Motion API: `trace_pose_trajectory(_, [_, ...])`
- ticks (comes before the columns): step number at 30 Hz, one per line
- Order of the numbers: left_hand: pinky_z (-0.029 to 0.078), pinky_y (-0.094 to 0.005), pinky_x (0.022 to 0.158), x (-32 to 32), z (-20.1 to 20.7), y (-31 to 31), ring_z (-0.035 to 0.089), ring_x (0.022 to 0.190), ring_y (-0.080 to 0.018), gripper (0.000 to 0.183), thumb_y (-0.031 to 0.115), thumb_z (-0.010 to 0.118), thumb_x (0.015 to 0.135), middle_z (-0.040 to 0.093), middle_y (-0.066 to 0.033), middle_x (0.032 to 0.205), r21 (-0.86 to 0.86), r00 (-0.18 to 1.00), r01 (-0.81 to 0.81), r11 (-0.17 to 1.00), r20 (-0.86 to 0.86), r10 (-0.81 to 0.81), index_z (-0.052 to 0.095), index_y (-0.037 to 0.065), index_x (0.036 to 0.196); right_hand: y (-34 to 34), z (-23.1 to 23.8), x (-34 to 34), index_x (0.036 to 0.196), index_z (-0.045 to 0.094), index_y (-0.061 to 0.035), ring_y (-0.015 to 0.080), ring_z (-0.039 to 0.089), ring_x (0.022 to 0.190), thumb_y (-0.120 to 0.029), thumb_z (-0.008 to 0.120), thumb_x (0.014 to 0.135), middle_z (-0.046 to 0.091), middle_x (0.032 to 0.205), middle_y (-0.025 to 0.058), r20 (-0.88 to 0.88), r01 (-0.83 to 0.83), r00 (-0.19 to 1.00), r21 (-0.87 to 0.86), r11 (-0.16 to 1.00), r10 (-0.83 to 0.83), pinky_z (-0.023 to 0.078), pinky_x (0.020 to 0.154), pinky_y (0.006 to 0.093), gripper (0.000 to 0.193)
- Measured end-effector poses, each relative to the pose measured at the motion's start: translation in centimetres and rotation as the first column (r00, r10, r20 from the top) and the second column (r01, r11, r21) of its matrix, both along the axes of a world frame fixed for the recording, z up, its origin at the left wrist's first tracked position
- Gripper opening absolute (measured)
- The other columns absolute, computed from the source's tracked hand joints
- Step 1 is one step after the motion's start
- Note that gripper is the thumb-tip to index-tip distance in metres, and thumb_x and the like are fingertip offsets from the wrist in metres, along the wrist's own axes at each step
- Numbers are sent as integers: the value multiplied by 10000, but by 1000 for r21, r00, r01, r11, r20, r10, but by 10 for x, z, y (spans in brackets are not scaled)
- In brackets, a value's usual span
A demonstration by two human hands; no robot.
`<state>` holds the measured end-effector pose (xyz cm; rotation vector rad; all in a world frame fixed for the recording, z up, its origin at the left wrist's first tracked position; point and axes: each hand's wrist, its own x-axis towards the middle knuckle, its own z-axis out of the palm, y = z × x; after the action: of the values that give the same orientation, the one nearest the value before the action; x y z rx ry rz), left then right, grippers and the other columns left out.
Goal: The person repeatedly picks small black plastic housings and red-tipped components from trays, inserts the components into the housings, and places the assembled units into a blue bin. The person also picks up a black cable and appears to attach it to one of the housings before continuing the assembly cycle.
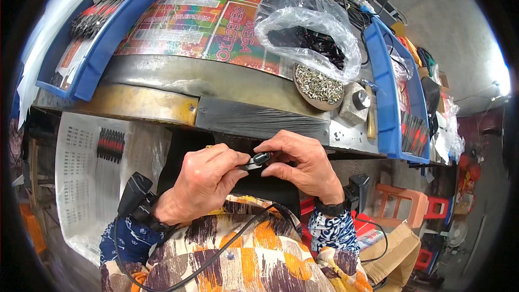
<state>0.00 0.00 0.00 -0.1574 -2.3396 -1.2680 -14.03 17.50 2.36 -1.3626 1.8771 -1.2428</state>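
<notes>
Over my lap, just off the table's front edge, my two hands meet around a small part. My right hand (pixel 303 163) pinches a glossy black oval piece (pixel 262 158) between thumb and fingers. Against its left side, my left hand (pixel 208 178) grips a small silvery metal piece (pixel 250 166) between thumb and forefinger. The two pieces touch or nearly touch; my fingertips hide how they join. On the table beyond, a round bowl (pixel 300 95) holds many small metal pins. Behind it lies an open clear plastic bag (pixel 275 0) of black parts.
A blue tray (pixel 89 84) with rows of black and red pieces stands at the far left; another blue tray (pixel 385 103) is at right. Beside the bowl are a grey bottle (pixel 352 111) and a brush (pixel 372 124). A white basket (pixel 81 184) sits low left.
</notes>
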Motion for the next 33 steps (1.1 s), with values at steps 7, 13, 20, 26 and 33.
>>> trace_pose_trajectory(7, [492, -362, 567, 4, -5, 3, 628, 651, -310, 218, -36, 734, 739, 627, -143, 769, 54, 1000, -11, 998, 29, 10, 659, -18, 943, -3, -10, 11, 1062, 657, 10, 246, 628, 782, -84, 750, 819, 646, 887, 118, -166, 36, 985, -66, 997, -47, 501, 676, 323, 277])
trace_pose_trajectory(13, [503, -371, 580, 5, -11, 1, 629, 667, -327, 216, -32, 735, 737, 628, -146, 777, 55, 999, -18, 998, 51, 15, 655, -14, 936, -5, -20, 20, 1075, 653, 3, 273, 628, 800, -71, 718, 842, 647, 913, 129, -177, 57, 982, -75, 996, -70, 503, 693, 342, 253])
trace_pose_trajectory(20, [507, -360, 579, 9, -16, -2, 636, 671, -309, 221, 4, 768, 736, 640, -140, 780, 51, 996, -41, 998, 79, 37, 662, -6, 930, -3, -21, 22, 1081, 656, 19, 168, 661, 719, -48, 701, 872, 671, 939, 110, 10, 107, 994, -4, 994, -107, 527, 632, 269, 223])
trace_pose_trajectory(26, [511, -351, 578, 16, -24, 1, 641, 668, -294, 226, 20, 779, 734, 646, -125, 783, 38, 993, -56, 998, 105, 52, 664, -4, 927, -1, -28, 18, 1051, 671, 31, 152, 687, 669, -46, 705, 868, 691, 864, 106, -41, 32, 999, -4, 999, -32, 532, 587, 251, 201])
trace_pose_trajectory(33, [515, -345, 566, 20, -37, 5, 662, 655, -293, 228, -39, 765, 688, 653, -139, 760, 40, 994, -45, 998, 100, 41, 668, -17, 893, 0, -43, 20, 1015, 698, 19, 191, 703, 658, -51, 730, 832, 710, 799, 115, -40, 5, 999, 2, 1000, -5, 533, 582, 274, 198])
